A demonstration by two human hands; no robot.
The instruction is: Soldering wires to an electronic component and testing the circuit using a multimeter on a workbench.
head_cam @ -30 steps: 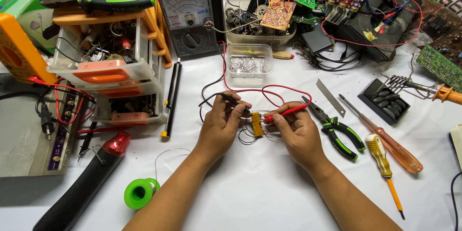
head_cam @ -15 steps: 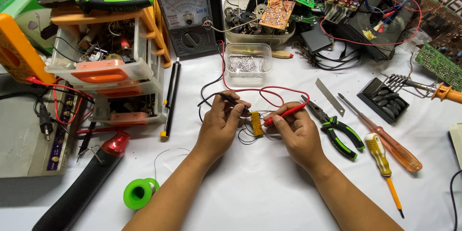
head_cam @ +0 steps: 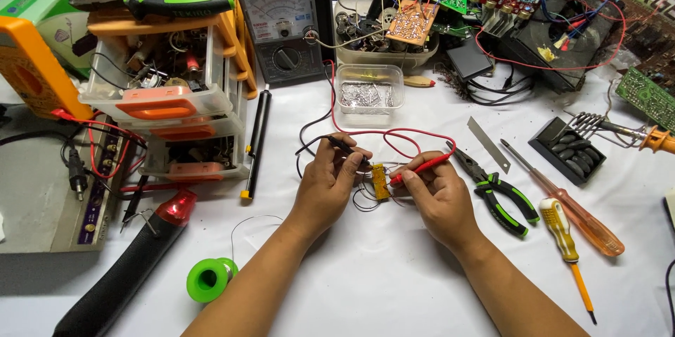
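Near the front edge of the tabletop (head_cam: 337,288) lies a green solder spool (head_cam: 209,278). Further in, about mid-tabletop, both forearms reach forward and the hands meet over a small yellow component (head_cam: 380,182) with thin wire leads. It looks light and stiff, its leads probably easy to bend, so the body is the place to hold. The left hand (head_cam: 325,184) pinches a black probe (head_cam: 347,147) between fingers and thumb; the right hand (head_cam: 434,192) pinches a red probe (head_cam: 423,166), tip at the component. Beyond, toward the far edge, stands an analog multimeter (head_cam: 285,22).
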